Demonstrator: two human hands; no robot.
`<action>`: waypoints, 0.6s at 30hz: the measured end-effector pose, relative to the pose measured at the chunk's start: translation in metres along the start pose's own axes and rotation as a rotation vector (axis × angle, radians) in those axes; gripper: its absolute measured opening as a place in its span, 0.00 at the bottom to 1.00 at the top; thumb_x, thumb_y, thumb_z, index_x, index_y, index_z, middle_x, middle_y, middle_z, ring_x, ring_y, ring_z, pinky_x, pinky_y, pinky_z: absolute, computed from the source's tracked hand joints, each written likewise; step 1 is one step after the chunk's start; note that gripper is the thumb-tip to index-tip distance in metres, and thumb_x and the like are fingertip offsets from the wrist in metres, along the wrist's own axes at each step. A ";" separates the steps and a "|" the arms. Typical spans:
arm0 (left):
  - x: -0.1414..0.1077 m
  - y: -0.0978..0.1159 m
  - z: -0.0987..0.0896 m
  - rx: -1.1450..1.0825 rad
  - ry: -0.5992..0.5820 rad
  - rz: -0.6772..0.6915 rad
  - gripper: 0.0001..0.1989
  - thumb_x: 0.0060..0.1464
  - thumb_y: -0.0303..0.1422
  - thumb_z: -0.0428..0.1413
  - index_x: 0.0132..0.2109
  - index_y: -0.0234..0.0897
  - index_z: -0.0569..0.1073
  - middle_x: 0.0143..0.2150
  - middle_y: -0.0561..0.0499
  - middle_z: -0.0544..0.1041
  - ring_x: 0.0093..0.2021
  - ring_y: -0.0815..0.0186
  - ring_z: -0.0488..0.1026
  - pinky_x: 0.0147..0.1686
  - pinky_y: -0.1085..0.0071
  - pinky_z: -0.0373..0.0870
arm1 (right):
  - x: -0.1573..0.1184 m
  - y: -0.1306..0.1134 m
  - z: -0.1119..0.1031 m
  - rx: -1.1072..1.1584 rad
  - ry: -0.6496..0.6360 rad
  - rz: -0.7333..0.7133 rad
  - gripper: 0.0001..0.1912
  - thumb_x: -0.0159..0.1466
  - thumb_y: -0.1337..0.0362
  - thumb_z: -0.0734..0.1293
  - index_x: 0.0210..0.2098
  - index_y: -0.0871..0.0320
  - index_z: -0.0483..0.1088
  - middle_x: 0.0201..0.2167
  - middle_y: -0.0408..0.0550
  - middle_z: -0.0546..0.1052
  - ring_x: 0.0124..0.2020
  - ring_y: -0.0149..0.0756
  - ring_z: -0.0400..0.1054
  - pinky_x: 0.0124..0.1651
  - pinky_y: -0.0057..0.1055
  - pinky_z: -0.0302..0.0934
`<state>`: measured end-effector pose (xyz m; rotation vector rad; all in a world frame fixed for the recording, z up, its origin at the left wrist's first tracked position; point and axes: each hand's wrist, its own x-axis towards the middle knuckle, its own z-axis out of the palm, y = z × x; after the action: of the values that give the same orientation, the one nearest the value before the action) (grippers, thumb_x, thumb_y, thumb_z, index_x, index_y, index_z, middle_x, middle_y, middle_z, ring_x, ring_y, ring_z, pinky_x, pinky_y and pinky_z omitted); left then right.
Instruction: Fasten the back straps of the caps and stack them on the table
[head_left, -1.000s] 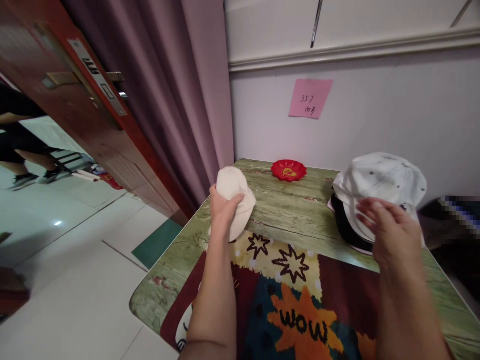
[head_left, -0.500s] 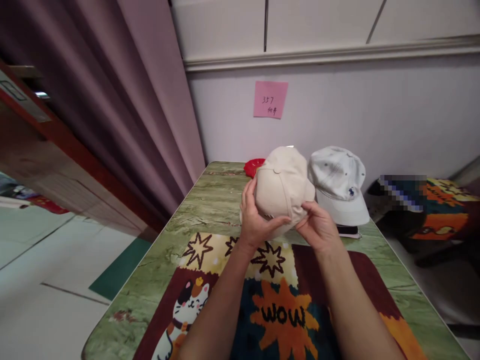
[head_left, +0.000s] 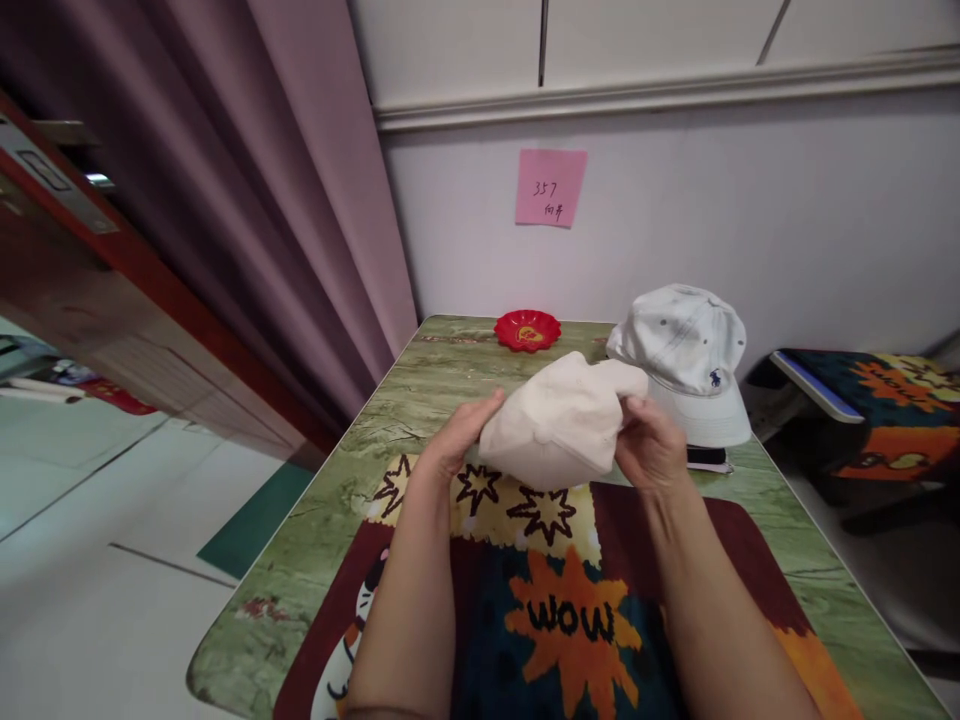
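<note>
A cream baseball cap (head_left: 555, 420) is held up between my two hands over the far part of the patterned mat, its rounded crown turned toward me. My left hand (head_left: 461, 432) grips the cap's left side, the fingers partly hidden behind the cloth. On the right side, my right hand (head_left: 651, 440) pinches the cap's edge with thumb and fingers, a little blurred. Just beyond my right hand sits a white cap (head_left: 686, 345) with a small dark blue logo, its brim toward me, resting on a dark flat item (head_left: 709, 456).
A red scalloped dish (head_left: 527, 330) stands at the back of the green wood-look table (head_left: 360, 420). The colourful mat (head_left: 622, 530) covers the near middle. A wall with a pink note (head_left: 551, 188) rises behind; a purple curtain (head_left: 330, 150) hangs left. A stool (head_left: 885, 400) stands right.
The cream cap has been lowered and tipped, its crown now toward me. My left hand has shifted left and down along it. The red dish behind is now fully visible.
</note>
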<state>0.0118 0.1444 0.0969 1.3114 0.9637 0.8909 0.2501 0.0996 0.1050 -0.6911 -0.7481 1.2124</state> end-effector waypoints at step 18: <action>-0.012 0.030 0.019 -0.177 0.245 0.404 0.20 0.46 0.39 0.70 0.44 0.38 0.75 0.43 0.49 0.81 0.41 0.63 0.77 0.43 0.70 0.73 | 0.008 0.002 -0.020 -0.369 0.166 -0.394 0.12 0.48 0.64 0.80 0.32 0.53 0.80 0.33 0.42 0.83 0.37 0.41 0.77 0.45 0.40 0.71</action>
<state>0.0255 0.1287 0.1281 1.2842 0.7931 1.4422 0.2663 0.1068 0.0928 -0.8855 -0.9275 0.6555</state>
